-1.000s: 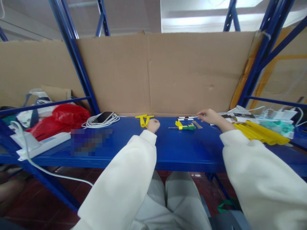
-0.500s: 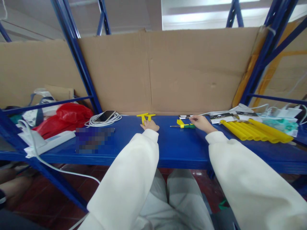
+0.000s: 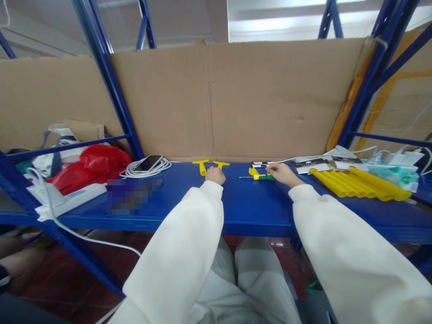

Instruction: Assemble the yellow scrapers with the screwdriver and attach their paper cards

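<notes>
Spanning nine to three o'clock, the blue shelf (image 3: 256, 209) is underlying both hands. The right hand (image 3: 282, 174) is resting bunched beside the screwdriver (image 3: 266, 177) pointing to nine. The left hand (image 3: 215, 175), nearer, is partly covering the stem of the rightmost yellow T-shaped piece (image 3: 221, 164), which is lying toward one, crossbar running nine-to-three. Whether either hand is pinching is not showing.

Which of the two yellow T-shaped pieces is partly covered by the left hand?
The right piece: the left hand hides its stem's lower end, whereas the left piece shows its full stem.
</notes>
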